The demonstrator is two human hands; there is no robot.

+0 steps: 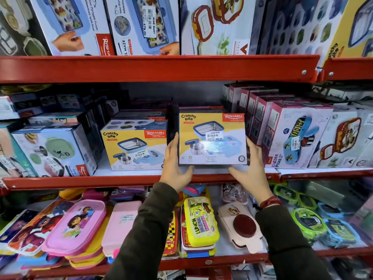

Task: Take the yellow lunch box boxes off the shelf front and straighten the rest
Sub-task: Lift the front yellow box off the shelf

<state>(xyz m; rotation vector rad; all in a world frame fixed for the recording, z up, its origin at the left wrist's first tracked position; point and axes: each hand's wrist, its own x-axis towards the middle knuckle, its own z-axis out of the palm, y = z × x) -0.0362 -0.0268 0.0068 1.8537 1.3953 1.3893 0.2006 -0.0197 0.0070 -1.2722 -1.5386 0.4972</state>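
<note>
Gripping a yellow box (212, 138) between my left hand (174, 161) and right hand (252, 164), fingers spread along its sides, above the red shelf (80, 181); another yellow box (134, 148) stands beside it.

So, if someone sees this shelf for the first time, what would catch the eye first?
Probably the yellow Crunchy Bite box at the middle shelf's front, held between the left hand and right hand, one on each side. A second Crunchy Bite box stands just to its left. Below, a bright yellow lunch box and a pink lidded one stand out on the lower shelf.
</note>
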